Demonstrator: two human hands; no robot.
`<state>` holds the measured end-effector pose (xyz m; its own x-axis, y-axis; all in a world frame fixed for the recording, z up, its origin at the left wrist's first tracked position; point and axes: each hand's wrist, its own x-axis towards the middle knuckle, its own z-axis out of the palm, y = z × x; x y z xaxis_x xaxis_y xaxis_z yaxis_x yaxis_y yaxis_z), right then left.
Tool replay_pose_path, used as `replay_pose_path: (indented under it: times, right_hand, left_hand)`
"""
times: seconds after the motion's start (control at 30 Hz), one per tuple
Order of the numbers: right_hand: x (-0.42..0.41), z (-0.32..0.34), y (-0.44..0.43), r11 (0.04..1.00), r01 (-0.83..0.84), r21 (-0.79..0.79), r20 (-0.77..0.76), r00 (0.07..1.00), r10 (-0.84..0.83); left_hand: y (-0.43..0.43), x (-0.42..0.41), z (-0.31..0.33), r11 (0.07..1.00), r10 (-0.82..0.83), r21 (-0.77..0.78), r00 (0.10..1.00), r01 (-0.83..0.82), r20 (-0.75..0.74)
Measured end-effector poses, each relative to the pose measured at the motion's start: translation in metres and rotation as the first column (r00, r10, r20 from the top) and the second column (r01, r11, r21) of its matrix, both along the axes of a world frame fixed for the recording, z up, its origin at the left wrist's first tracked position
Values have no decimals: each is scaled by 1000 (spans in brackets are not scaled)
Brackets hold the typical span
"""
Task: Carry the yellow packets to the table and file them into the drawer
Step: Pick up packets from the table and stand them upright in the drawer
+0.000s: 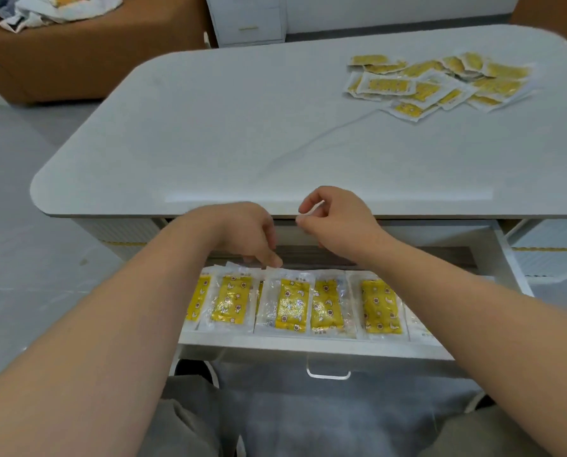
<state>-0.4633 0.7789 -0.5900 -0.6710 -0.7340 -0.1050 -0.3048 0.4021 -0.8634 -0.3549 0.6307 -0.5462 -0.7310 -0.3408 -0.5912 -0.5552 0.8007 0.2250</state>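
Fingers (273, 259) of left hand (242, 232) on yellow packets (292, 305) in drawer (308, 349)

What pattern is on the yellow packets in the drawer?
White moons and stars on the yellow plastic packets; head view.

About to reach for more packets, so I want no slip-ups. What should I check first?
Drawer open: ok.
Filed packets lie in a row: ok.
Left hand clear of the row: not ok, its fingers touch the upper edges.
Right hand empty: cannot tell.
Loose pile waiting on the table: ok, far right.
Space left inside: cannot tell, the right arm hides it.
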Motion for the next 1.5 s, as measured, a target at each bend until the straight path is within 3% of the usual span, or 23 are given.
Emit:
replay_pose_path:
  times: [0.1, 0.23, 0.4, 0.6, 0.7, 0.83, 0.97, 1.07, 1.17, 1.5]
  right_hand:
    - [-22, 19, 8, 993, 110, -39, -70, 991, -113]
    - [-63, 32, 31, 943, 314, -114, -124, 937, -327]
    - [-128, 26, 56, 827, 538, -160, -60, 831, -553]
    - [-220, 6, 55, 707, 701, -91, -278, 664, -694]
    - [-261, 5, 37, 715, 698, -35, -414, 641, -646]
    - [-306, 4, 3, 782, 616, 94, -569, 678, -465]
    - [-336, 4, -25, 798, 578, 171, -628, 688, -363]
    - [-345, -3, -35, 781, 535, 323, -627, 739, -247]
    - [-342, -5, -34, 744, 513, 429, -631, 759, -160]
    - [-242, 0, 4, 764, 455, 457, -662, 748, -50]
  left_hand:
    - [12, -14, 10, 993, 107, 73, 948, -89, -300]
    - [27, -49, -7, 969, 239, 103, 737, -225, -632]
    - [44, -118, -44, 969, 211, 75, 627, -236, -750]
    - [42, -224, -56, 955, 10, -156, 552, -253, -834]
    - [25, -277, -55, 921, -77, -290, 608, -261, -790]
    - [-3, -334, -53, 854, -205, -485, 735, -189, -647]
    - [-27, -378, -42, 854, -242, -509, 788, -104, -566]
    - [-39, -395, -46, 872, -279, -490, 844, 22, -458]
    - [-41, -392, -57, 888, -275, -455, 863, 59, -425]
    - [11, -271, -53, 898, -163, -433, 856, -77, -490]
